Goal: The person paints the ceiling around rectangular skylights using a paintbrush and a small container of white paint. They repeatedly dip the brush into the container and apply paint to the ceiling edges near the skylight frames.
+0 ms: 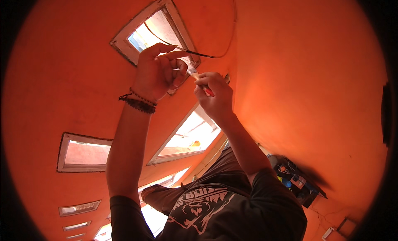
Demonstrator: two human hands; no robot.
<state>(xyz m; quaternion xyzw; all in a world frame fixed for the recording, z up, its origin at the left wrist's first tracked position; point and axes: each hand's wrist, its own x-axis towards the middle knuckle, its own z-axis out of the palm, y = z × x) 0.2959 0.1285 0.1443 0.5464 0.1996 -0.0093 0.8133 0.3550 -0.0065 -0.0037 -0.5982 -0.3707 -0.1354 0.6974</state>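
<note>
Raised in front of an orange wall, my left hand [159,73] has its fingers curled in. A thin dark cable [201,54] runs between its thumb and index finger, which close on it. My right hand [214,94] grips a small paintbrush [193,72], its pale bristles pointing up toward the fingers of my left hand. A bit of red handle shows below the right fingers. Behind both hands is a small window [124,40] with a worn, whitish frame.
Further windows, a large one [192,131] and a smaller one [87,153], line the orange wall. Above the hands, the cable's orange stretch [235,21] runs along the wall. At lower right, a dark shelf [300,179] holds assorted items.
</note>
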